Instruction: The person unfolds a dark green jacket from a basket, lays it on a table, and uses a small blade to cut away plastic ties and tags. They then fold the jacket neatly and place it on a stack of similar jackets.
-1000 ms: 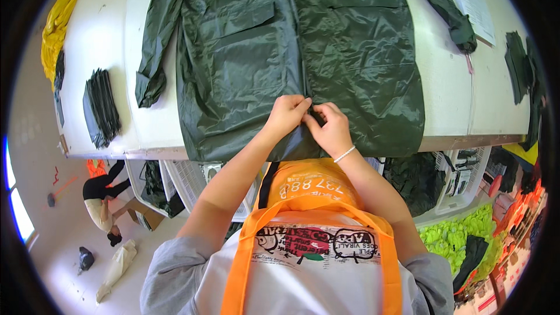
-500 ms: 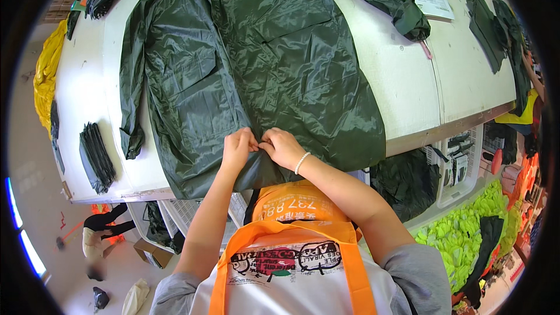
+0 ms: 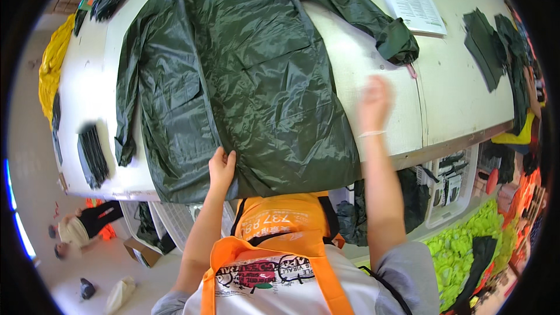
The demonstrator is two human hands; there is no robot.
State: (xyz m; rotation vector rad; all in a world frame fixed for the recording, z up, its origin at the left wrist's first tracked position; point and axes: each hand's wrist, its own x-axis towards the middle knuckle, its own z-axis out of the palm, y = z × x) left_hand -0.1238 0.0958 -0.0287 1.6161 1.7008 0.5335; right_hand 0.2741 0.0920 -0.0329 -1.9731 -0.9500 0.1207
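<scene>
A dark green, shiny jacket (image 3: pixel 274 81) lies spread out with its front facing up, its lower hem near the table's front edge. My left hand (image 3: pixel 222 169) is closed on the jacket's front edge, close to the hem, with thumb and fingers pinched on the cloth. Off the jacket's right side, my right hand (image 3: pixel 375 104) is raised over the white table; motion smears its fingers. Just beyond it lies the jacket's right-hand cuff (image 3: pixel 398 42), from under which a thin pink thing (image 3: pixel 412 71) sticks out.
Printed sheets (image 3: pixel 410 1) lie at the back right. Dark folded strips (image 3: pixel 93 154) are stacked at the left, with dark cloth pieces (image 3: pixel 485 49) far right. White baskets (image 3: pixel 452 184) stand under the table (image 3: pixel 385 105). Bright yellow-green cloth (image 3: pixel 466 251) is heaped at lower right. Another person (image 3: pixel 81 226) is at left.
My right hand has let go of the jacket's front edge and swung out to the right over the table. My left hand stays on the edge. The view has shifted slightly.
</scene>
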